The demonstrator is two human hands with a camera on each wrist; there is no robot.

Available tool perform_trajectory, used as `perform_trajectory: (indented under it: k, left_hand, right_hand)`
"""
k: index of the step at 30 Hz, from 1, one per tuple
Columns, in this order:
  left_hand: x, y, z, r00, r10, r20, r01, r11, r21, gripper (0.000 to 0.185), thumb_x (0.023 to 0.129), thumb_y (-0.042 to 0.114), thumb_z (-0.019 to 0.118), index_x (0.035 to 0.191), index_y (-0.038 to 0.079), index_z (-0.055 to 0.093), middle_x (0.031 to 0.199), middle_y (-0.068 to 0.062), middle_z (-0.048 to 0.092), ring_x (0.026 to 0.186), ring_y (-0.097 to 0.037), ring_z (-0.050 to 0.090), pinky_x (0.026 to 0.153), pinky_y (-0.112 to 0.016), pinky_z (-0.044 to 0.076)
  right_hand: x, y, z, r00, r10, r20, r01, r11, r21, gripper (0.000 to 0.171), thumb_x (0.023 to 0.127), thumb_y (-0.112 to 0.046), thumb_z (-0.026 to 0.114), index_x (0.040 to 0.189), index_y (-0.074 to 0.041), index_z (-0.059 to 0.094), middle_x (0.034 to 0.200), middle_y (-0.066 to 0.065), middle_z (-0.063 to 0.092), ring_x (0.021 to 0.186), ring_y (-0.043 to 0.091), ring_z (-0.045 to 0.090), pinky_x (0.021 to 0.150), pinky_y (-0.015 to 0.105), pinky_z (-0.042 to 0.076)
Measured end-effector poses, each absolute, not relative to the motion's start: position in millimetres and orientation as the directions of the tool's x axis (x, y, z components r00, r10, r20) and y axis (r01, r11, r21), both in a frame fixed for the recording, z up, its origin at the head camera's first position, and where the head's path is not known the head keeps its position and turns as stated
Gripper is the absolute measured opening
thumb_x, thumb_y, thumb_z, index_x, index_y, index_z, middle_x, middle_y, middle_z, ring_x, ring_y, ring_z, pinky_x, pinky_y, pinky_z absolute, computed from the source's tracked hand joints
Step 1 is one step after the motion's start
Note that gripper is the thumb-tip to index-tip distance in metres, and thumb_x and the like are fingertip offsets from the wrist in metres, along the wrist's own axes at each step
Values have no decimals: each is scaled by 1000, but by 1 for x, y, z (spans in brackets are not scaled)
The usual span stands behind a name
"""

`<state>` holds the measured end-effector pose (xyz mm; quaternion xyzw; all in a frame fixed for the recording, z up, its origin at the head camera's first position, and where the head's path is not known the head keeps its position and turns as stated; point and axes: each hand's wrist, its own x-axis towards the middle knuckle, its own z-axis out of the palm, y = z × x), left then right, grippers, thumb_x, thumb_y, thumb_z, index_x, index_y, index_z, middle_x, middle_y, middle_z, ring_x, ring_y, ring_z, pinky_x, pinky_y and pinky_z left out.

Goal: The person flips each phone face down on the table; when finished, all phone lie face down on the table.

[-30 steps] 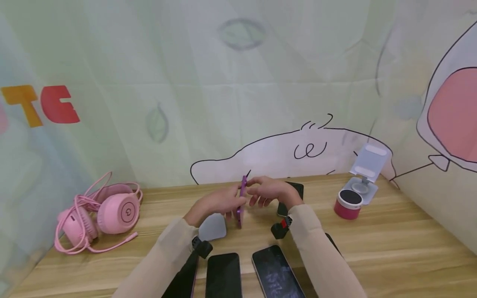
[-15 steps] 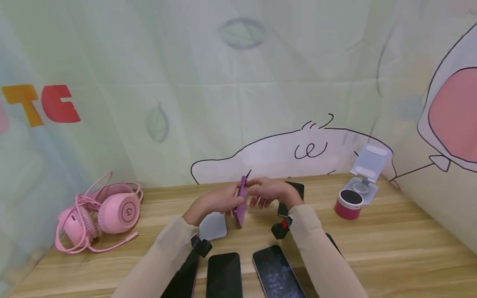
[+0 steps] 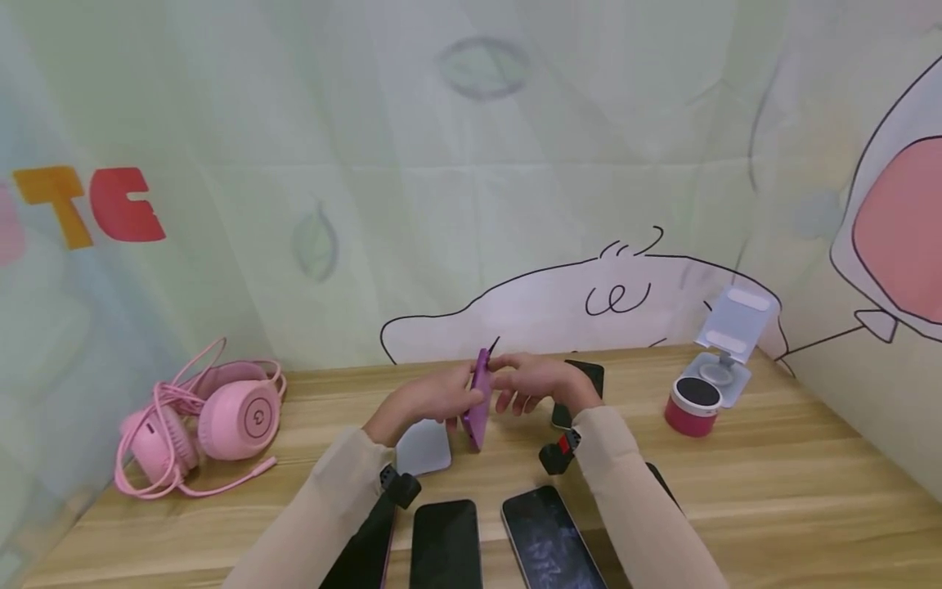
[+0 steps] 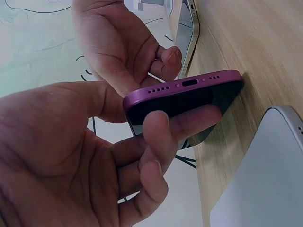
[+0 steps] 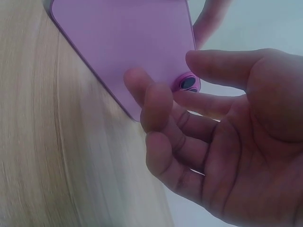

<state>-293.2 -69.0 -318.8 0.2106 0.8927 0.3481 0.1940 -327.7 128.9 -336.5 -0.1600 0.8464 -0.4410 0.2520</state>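
A purple phone (image 3: 478,405) stands on its lower end at the middle of the wooden table (image 3: 773,474), tilted a little. My left hand (image 3: 434,398) grips it from the left, fingers across the dark screen (image 4: 189,106) and thumb behind. My right hand (image 3: 530,378) holds its upper end from the right. In the right wrist view the fingers (image 5: 156,104) lie on the purple back (image 5: 123,42) beside the camera lens (image 5: 188,83). The left wrist view shows the phone's bottom edge with its port (image 4: 189,83) and the right hand (image 4: 118,42) behind it.
Pink headphones (image 3: 221,417) lie at the left. A silver-white phone (image 3: 427,446) lies under my left hand, two dark phones (image 3: 444,544) (image 3: 552,544) near the front edge, and a black one (image 3: 585,376) behind my right hand. A red round base (image 3: 692,402) with a white stand (image 3: 728,331) sits right.
The purple phone has tipped slightly, from nearly edge-on to showing a bit more of its back. Both hands stay on it in the same place.
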Motion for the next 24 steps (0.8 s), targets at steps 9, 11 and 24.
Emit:
perform_trajectory:
  k: [9,11,24]
  left_hand:
    - [-293,-73,-319,-812,553,-187,282,652,704,49,99,6,52,145,-2,35,96,-14,61,57,-20,56,52,-28,48]
    - [-294,-74,-320,-802,559,-209,288,669,685,45,100,5,53,142,-2,39,90,-13,64,54,-20,57,51,-28,47]
    - [-288,-57,-334,-737,584,-340,249,702,667,78,94,3,60,157,4,16,72,-8,69,53,-16,54,53,-27,45]
  right_hand:
    - [-326,128,-334,-818,-496,-291,-50,565,-824,52,104,-29,53,151,-11,39,98,14,71,80,27,66,76,36,54]
    - [-325,128,-334,-820,-491,-294,-45,567,-823,52,104,-27,53,151,-10,39,98,14,71,78,26,65,74,35,54]
    - [-321,126,-341,-767,-530,-361,-49,610,-791,39,100,-22,56,138,-13,53,95,9,71,81,24,66,72,34,53]
